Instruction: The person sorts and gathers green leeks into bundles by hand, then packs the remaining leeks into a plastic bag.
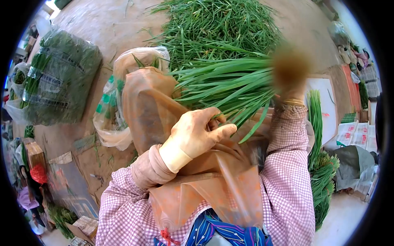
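Note:
My right hand [290, 67], badly smeared, is at the root end of a loose bunch of garlic chives [230, 80]. The long flat leaves fan out to the left from it, over my lap. My left hand [200, 133], in a pale thin glove, is closed below the leaves, its fingers curled and thumb stretched to the right. Green leaf edges show by its index finger, but what lies inside the fingers is hidden. A brownish plastic apron [152, 96] covers my lap under both hands.
A large heap of chives [221, 28] lies on the floor ahead. To the left are a clear plastic bag [108, 123] and a big packed bag of greens [65, 78]. On the right, bundled chives [315, 127] lie beside a white board [326, 102]; boxes [359, 135] stand farther right.

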The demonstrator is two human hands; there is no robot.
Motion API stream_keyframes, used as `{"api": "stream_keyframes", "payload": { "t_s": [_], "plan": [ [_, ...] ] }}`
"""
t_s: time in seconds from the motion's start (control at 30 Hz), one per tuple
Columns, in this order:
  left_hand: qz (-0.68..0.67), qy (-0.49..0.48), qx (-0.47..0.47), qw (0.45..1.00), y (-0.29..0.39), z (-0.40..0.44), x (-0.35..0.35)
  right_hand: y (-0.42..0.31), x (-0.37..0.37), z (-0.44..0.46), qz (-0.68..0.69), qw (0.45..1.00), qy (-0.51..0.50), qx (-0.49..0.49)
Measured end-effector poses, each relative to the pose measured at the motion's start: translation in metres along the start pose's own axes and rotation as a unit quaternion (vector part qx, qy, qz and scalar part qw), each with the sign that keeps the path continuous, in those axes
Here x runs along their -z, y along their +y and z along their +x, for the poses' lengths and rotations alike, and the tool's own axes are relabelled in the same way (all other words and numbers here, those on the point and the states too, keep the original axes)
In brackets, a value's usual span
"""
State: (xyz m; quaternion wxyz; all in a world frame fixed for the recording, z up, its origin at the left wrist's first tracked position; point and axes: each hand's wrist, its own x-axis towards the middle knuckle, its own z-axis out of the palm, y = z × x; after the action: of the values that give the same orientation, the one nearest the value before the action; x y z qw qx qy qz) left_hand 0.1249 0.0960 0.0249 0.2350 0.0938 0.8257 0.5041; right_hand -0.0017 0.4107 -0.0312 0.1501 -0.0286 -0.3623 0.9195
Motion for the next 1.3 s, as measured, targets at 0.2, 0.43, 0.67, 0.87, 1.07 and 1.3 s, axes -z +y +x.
{"api": "stream_keyframes", "payload": {
  "t_s": [0.2, 0.43, 0.67, 0.87, 1.07, 1.3],
  "plan": [
    [-0.178, -0.003, 0.080, 0.981, -0.011, 0.011, -0.004, 0.000, -0.007, -0.009, -0.077, 0.996, 0.042, 0.003],
    [-0.339, -0.113, 0.093, 0.929, -0.022, -0.006, 0.027, 0.011, 0.019, 0.006, -0.099, 0.993, 0.055, 0.023],
    [-0.224, -0.019, 0.081, 0.971, -0.015, -0.020, 0.057, 0.014, 0.005, 0.002, -0.096, 0.993, 0.052, 0.042],
    [-0.091, 0.018, -0.069, 0.993, 0.009, 0.007, 0.026, 0.013, -0.020, -0.012, -0.123, 0.989, 0.014, 0.078],
    [-0.183, -0.020, -0.077, 0.980, -0.007, 0.028, -0.006, 0.011, -0.030, -0.019, -0.063, 0.996, 0.020, 0.063],
    [-0.376, 0.013, -0.003, 0.926, -0.010, 0.013, 0.012, -0.007, -0.056, -0.034, -0.077, 0.995, -0.002, 0.057]
  ]
}}
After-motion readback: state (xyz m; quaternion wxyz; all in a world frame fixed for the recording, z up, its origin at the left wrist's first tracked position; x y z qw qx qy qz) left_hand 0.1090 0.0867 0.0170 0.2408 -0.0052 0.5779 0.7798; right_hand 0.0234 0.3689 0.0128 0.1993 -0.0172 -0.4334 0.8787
